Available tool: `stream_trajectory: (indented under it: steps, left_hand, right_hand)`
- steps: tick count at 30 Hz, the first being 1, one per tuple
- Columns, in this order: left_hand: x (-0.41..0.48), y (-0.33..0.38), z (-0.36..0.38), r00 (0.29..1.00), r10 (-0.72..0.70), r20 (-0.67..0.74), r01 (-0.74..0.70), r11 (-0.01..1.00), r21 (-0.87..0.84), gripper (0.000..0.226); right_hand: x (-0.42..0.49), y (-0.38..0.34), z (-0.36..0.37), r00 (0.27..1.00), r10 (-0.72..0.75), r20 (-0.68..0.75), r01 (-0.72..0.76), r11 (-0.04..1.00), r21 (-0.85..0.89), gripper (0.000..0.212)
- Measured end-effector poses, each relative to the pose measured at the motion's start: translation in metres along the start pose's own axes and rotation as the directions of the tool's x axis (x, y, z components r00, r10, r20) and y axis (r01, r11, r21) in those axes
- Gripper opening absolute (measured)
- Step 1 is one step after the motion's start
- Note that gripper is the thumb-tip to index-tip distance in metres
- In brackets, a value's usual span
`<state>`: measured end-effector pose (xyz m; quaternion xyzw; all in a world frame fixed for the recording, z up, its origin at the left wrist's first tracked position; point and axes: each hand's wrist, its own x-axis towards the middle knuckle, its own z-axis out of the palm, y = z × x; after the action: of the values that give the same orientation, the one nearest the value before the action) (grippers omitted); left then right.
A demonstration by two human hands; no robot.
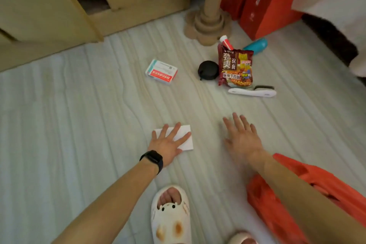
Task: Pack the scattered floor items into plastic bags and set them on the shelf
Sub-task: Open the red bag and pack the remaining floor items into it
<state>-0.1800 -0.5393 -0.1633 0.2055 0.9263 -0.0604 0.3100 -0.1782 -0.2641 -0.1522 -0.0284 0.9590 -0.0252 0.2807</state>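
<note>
My left hand (168,142) lies flat with spread fingers on a folded white plastic bag (187,140) on the floor. My right hand (242,136) hovers open over bare floor to the right, holding nothing. Under my right forearm lies an orange plastic bag (277,204). Farther ahead, scattered on the floor, are a white and red medicine box (161,71), a black round case (208,70), a noodle packet (235,65), a white brush (252,91), a red and white tube (226,42) and a teal container (256,45).
A wooden cabinet (49,6) stands at the back left. A cardboard post with a stacked base (208,24) and red boxes (267,0) stand at the back right. My slippered foot (170,214) is near the bottom edge.
</note>
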Motion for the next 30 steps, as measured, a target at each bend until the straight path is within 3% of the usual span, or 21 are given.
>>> stream_trajectory:
  steps: [4, 8, 10, 13, 16, 18, 20, 22, 24, 27, 28, 30]
  left_hand:
    - [0.006, -0.001, 0.003, 1.000, 0.010, -0.007, -0.010, 1.000, -0.014, 0.061]
    - [0.006, -0.001, 0.007, 1.000, 0.006, -0.025, -0.007, 1.000, -0.017, 0.061]
    - [0.006, -0.002, 0.008, 0.999, 0.011, -0.039, -0.011, 1.000, -0.021, 0.061]
    - [0.005, -0.005, 0.009, 0.999, 0.010, -0.045, -0.010, 1.000, -0.011, 0.061]
    - [0.006, -0.003, 0.001, 1.000, 0.004, -0.024, -0.003, 1.000, 0.025, 0.065]
    - [0.006, 0.002, -0.006, 1.000, -0.014, 0.016, 0.014, 0.999, 0.043, 0.077]
    - [0.000, 0.010, -0.011, 0.998, -0.051, 0.042, 0.049, 0.998, 0.046, 0.088]
    - [-0.012, 0.021, -0.015, 0.995, -0.071, 0.064, 0.069, 0.997, 0.033, 0.093]
    - [-0.023, 0.031, -0.022, 0.995, -0.046, 0.084, 0.041, 0.997, 0.059, 0.094]
    - [-0.041, 0.040, -0.047, 0.999, -0.011, 0.045, 0.011, 1.000, 0.001, 0.096]
    - [-0.047, 0.043, -0.059, 1.000, -0.005, -0.004, 0.004, 1.000, -0.028, 0.096]
    - [-0.058, 0.052, -0.090, 0.996, 0.015, -0.088, -0.023, 0.996, -0.085, 0.097]
  right_hand:
    - [0.063, 0.033, -0.041, 0.976, 0.190, -0.107, -0.182, 0.980, 0.076, 0.082]
    - [0.099, 0.061, -0.054, 0.943, 0.332, -0.030, -0.328, 0.939, 0.101, 0.081]
    - [0.104, 0.065, -0.049, 0.948, 0.314, -0.055, -0.314, 0.949, 0.004, 0.071]
    - [0.086, 0.047, -0.035, 0.978, 0.158, -0.139, -0.189, 0.948, -0.255, 0.046]
    - [0.046, 0.011, -0.015, 0.997, 0.049, -0.068, -0.069, 0.934, -0.350, 0.041]
    - [0.020, -0.015, -0.014, 0.999, 0.049, 0.013, -0.045, 0.972, -0.230, 0.037]
    - [-0.006, -0.035, -0.029, 0.996, 0.063, 0.055, -0.070, 0.988, 0.138, 0.039]
    - [-0.047, -0.044, -0.056, 0.999, 0.038, 0.012, -0.038, 0.807, 0.589, 0.046]
    - [-0.104, -0.042, -0.085, 0.988, 0.088, -0.125, 0.064, 0.503, 0.862, 0.048]
    - [-0.198, -0.017, -0.115, 0.921, 0.318, -0.226, 0.229, 0.028, 0.973, 0.029]
    - [-0.226, -0.002, -0.116, 0.880, 0.429, -0.205, 0.268, -0.093, 0.959, 0.021]
    - [-0.275, 0.032, -0.099, 0.768, 0.640, -0.034, 0.270, -0.274, 0.923, 0.022]
